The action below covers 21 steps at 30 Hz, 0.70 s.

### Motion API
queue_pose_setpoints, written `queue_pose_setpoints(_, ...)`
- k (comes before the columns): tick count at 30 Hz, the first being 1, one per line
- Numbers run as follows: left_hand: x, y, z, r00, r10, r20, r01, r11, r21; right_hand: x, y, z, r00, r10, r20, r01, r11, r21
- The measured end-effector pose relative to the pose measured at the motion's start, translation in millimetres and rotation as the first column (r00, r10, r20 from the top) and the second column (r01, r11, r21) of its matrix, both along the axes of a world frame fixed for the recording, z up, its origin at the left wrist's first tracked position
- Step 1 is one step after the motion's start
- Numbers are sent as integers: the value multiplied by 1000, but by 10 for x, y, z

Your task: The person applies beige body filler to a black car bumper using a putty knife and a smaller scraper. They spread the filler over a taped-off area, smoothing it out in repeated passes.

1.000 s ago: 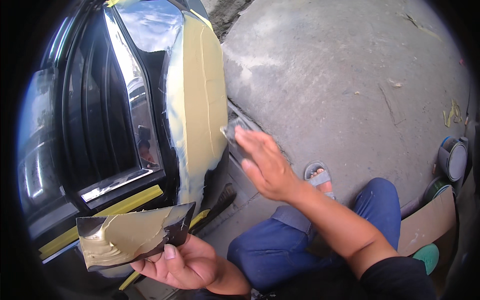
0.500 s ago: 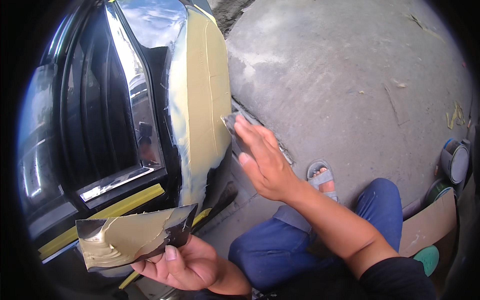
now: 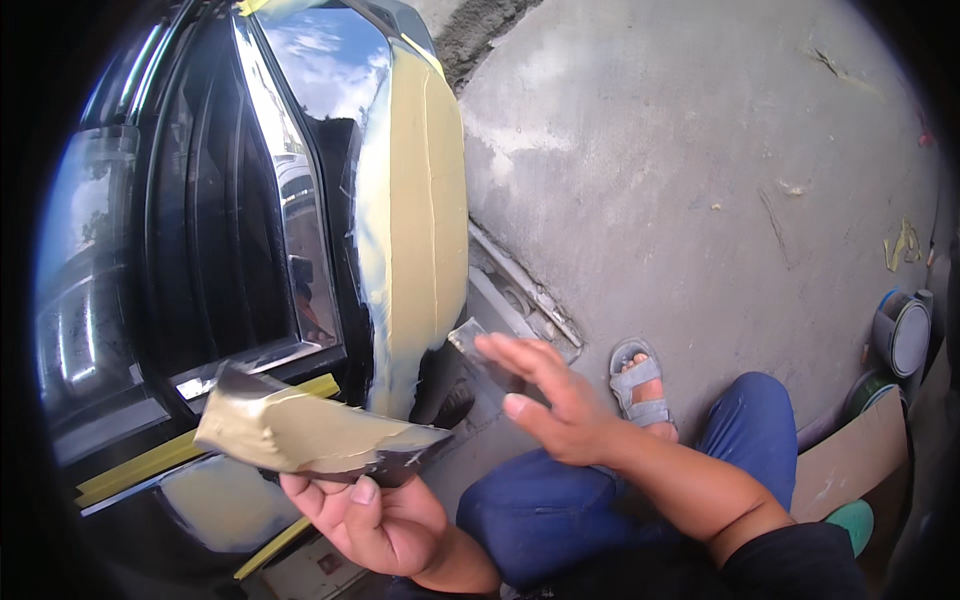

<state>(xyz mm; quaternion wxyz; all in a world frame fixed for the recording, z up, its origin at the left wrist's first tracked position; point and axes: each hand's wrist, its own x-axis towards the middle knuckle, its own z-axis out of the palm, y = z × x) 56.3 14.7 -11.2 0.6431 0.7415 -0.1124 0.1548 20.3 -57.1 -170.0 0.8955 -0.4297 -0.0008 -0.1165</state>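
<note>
My left hand (image 3: pixel 385 525) grips the lower edge of a dark, bent sheet (image 3: pixel 405 463), thumb on the near face. Beige body filler (image 3: pixel 315 432) is smeared across that sheet, thickest toward its left end. Between the fingers of my right hand (image 3: pixel 560 405) is a thin, dark, flat spreader (image 3: pixel 482 362), its edge just off the lower part of the car body. A long beige filler coat (image 3: pixel 425 190) covers the car's rounded corner, with a lengthwise ridge and pale, thin edges.
Yellow masking tape (image 3: pixel 150 470) runs along the black car trim. Another filler patch (image 3: pixel 225 502) lies below it. Paint cans (image 3: pixel 908 335) and cardboard (image 3: pixel 855 455) stand at the right. My sandaled foot (image 3: pixel 642 385) rests on the concrete floor (image 3: pixel 650 150).
My right hand has come down and toward me with the spreader, away from the coated corner. The sheet in my left hand has shifted right and tilted, uncovering the lower filler patch.
</note>
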Motion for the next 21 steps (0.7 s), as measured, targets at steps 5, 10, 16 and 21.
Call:
queue_pose_setpoints(5,91,-158,-5,947,-134,-291,105,988,-112,69,-737,342,879,121,462,-290,904,315)
queue_pose_setpoints(10,220,-277,-10,941,-163,-297,128,982,-136,248,-816,87,912,30,409,68,973,-222)
queue_pose_setpoints(16,325,-391,-102,973,-228,-48,225,973,-57,1009,-1185,-256,959,-268,95,271,761,-590)
queue_pose_setpoints(21,311,-233,-108,990,-137,18,138,990,-11,1878,-1608,-177,986,-168,3,146,849,-508)
